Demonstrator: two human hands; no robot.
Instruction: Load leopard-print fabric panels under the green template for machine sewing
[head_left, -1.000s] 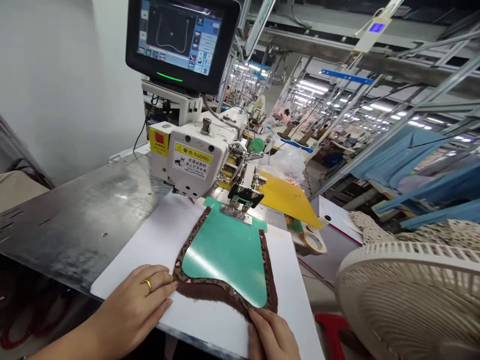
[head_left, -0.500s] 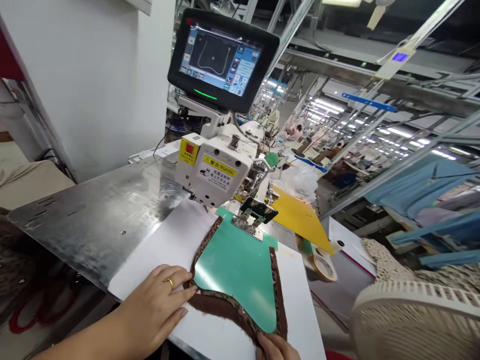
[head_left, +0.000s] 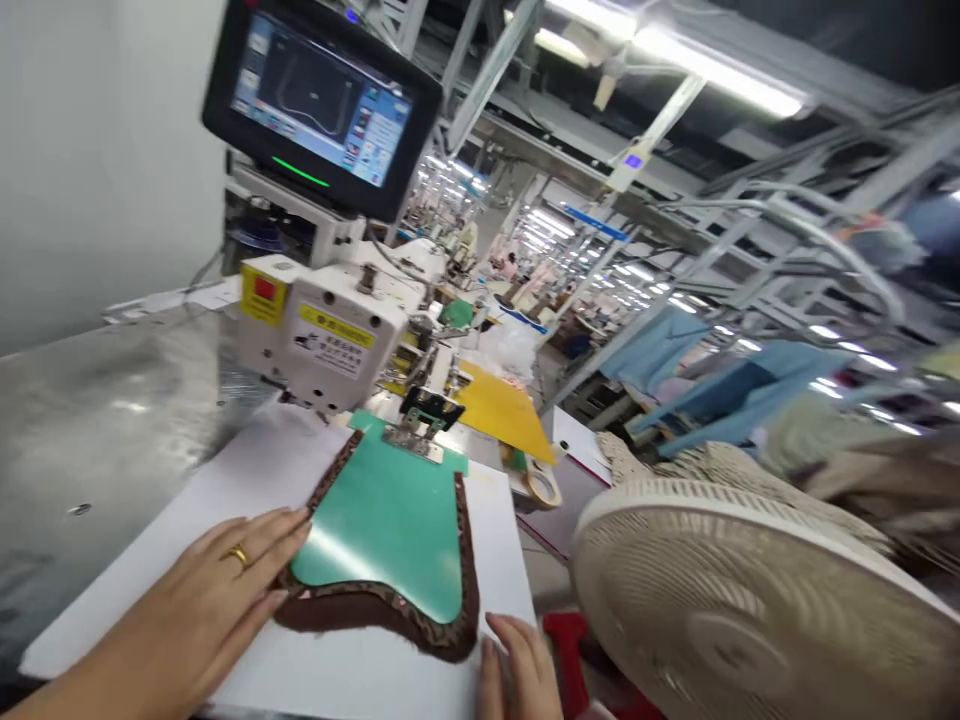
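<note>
My left hand (head_left: 214, 585) lies with fingers stretched over the left edge of a dark brown patterned fabric piece (head_left: 352, 612), fingertips by the rim of a green plastic template (head_left: 386, 530). The template lies on the fabric, leaving a brown border at the sides and bottom. Beside the lower right corner of the fabric, my right hand (head_left: 521, 665) rests on the white sheet (head_left: 330, 675), fingers apart and holding nothing. A metal clamp (head_left: 416, 442) sits over the template's top edge. The white sewing machine head (head_left: 319, 340) stands just behind, to the left.
A control screen (head_left: 322, 100) hangs above the machine. To the left spreads the metal tabletop (head_left: 97, 430). A yellow sheet (head_left: 502, 405) and a tape roll (head_left: 541, 485) lie right of the clamp. A large fan (head_left: 735, 600) stands close on the right.
The view has swung right, so the machine and template appear further left. My right hand has come off the fabric's lower right corner onto the white sheet. My left hand remains at the left edge.
</note>
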